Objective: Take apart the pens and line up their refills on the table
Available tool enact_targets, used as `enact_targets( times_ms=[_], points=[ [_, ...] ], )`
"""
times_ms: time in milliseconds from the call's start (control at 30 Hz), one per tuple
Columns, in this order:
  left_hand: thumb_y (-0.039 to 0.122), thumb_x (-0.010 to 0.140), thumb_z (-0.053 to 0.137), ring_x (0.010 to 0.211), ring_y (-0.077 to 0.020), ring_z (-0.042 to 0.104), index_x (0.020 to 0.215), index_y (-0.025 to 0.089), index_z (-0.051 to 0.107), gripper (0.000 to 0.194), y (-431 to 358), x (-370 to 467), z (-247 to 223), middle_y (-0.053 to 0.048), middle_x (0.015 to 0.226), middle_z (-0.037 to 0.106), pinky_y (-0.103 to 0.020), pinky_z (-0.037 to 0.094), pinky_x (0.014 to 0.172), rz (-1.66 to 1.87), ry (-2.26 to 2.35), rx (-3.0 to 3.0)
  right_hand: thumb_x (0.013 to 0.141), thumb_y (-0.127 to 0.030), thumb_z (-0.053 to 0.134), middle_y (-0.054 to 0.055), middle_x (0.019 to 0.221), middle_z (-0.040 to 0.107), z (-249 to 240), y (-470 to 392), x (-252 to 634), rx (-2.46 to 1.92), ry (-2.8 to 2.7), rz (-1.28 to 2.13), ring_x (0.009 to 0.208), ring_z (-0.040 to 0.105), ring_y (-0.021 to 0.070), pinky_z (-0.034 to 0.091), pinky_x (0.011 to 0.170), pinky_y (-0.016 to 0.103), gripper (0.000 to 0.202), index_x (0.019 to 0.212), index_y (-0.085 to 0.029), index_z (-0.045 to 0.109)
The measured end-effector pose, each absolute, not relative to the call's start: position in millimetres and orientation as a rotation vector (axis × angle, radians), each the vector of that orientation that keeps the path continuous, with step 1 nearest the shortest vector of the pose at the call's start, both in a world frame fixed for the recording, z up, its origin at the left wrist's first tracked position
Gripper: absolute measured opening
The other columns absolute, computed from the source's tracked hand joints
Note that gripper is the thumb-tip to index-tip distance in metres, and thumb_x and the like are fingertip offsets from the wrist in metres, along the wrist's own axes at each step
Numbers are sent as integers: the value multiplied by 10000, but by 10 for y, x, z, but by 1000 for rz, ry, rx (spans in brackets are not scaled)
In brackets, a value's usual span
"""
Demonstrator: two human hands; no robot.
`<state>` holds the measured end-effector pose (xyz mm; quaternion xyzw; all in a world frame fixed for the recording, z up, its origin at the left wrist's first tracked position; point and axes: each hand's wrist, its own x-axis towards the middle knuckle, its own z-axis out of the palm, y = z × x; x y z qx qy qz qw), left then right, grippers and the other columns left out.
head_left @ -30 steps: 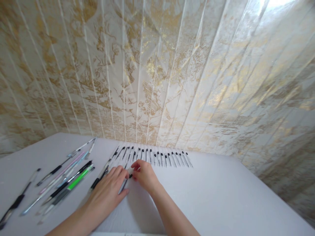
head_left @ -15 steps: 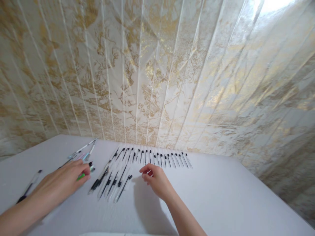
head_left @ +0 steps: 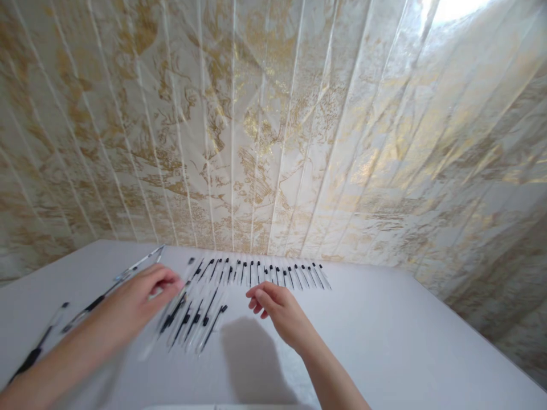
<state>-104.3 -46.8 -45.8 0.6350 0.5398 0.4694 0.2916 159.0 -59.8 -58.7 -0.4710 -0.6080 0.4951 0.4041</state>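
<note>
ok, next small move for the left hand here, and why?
Probably lay the pen down beside the near row of pens. The left hand, blurred, seems to carry a clear pen just left of that row; the right hand hovers open.

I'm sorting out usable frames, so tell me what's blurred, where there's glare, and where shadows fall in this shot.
Head view: the left hand is motion-blurred, smearing the pen under its fingers; the right hand is sharper and casts a soft shadow on the white table; glare blows out the glossy wall top right; wide-angle distortion fans the panel seams.
</note>
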Motion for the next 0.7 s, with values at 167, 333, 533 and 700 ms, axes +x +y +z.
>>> enact_targets(
  times_ms=[167,333,533,700],
  points=[
    [491,773,555,547,-151,511,850,236,570,267,-647,-2,-256,44,628,519,-252,410,533,1130,1117,1426,842,-589,457,-4,653,523,-485,-819,1330,-833,-1268,1484,582,502,102,404,575,234,450,820,-156,580],
    [507,849,461,945,-202,583,966,203,658,381,-581,265,-291,-61,949,669,-304,429,837,1248,904,1244,818,-483,575,-114,522,185,-366,-885,1449,-757,-899,1881,416,61,38,68,367,159,326,744,-182,476],
    [457,879,441,1018,-224,561,1040,177,677,401,-567,134,-267,-98,1047,671,-347,417,895,1239,688,1093,841,-411,584,-121,500,177,-365,-905,1548,-539,-754,2238,402,19,39,34,343,144,257,776,-180,492],
    [433,858,486,897,-204,575,892,179,712,342,-599,98,-197,-75,905,676,-336,429,870,1270,684,1090,853,-419,569,-119,494,191,-400,-980,1572,-521,-764,2265,388,23,34,45,337,145,270,759,-173,510]
  ],
)
